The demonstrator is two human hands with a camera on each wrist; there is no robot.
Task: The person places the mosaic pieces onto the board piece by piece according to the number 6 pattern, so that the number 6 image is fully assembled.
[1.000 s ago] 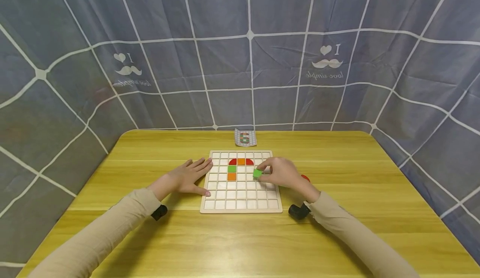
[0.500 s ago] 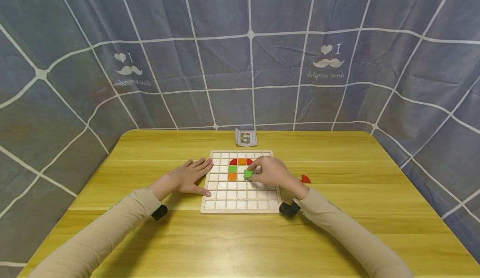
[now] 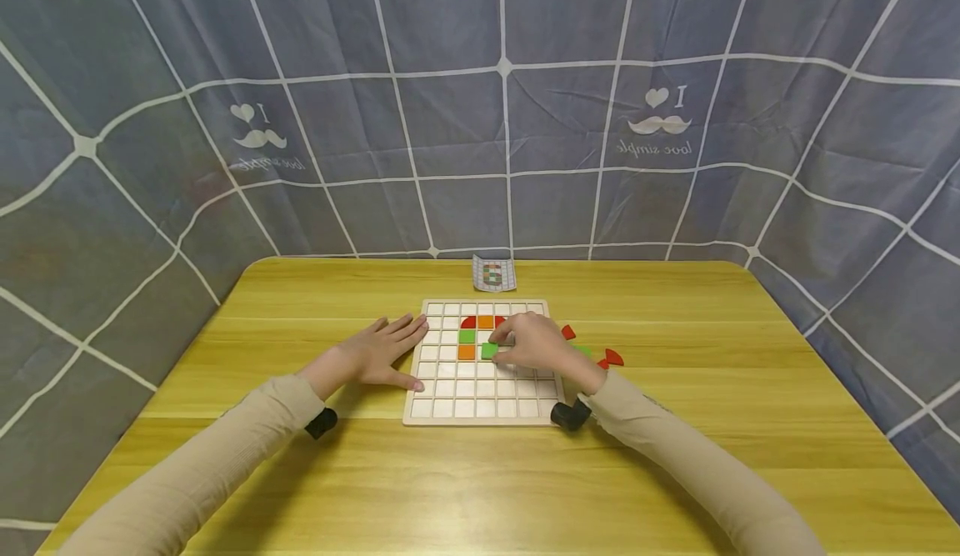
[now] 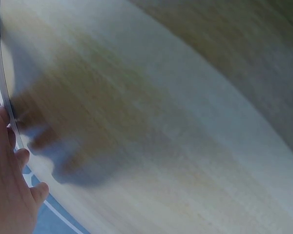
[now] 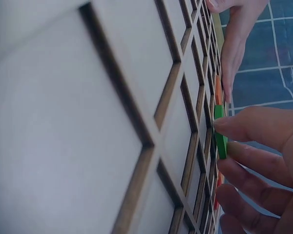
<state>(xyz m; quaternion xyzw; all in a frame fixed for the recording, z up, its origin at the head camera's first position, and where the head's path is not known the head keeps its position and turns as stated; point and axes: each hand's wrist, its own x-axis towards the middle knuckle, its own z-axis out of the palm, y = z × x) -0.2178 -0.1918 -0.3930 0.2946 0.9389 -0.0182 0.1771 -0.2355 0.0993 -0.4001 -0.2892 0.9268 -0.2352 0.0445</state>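
Note:
A white gridded board (image 3: 444, 389) with a pale wooden frame lies on the table. My right hand (image 3: 536, 343) pinches a green square tile (image 3: 489, 351) between thumb and fingers over a cell near the board's middle; in the right wrist view the green tile (image 5: 220, 132) is tilted at the grid. To its left sit an orange tile (image 3: 467, 353) and another green tile (image 3: 467, 336). Above these is a row with a red rounded tile (image 3: 468, 323), an orange tile (image 3: 486, 322) and a partly hidden red one. My left hand (image 3: 378, 353) rests spread on the board's left edge.
Red quarter-round pieces (image 3: 614, 358) and a partly hidden green piece (image 3: 582, 351) lie right of the board, near my right forearm. A small printed pattern card (image 3: 493, 273) lies behind the board. A grey curtain (image 3: 465, 122) with white lines surrounds the wooden table (image 3: 480, 489).
My right hand has carried the green tile leftward across the board and slightly down to a cell beside the orange tile. More loose pieces show at the right. The left hand stays put.

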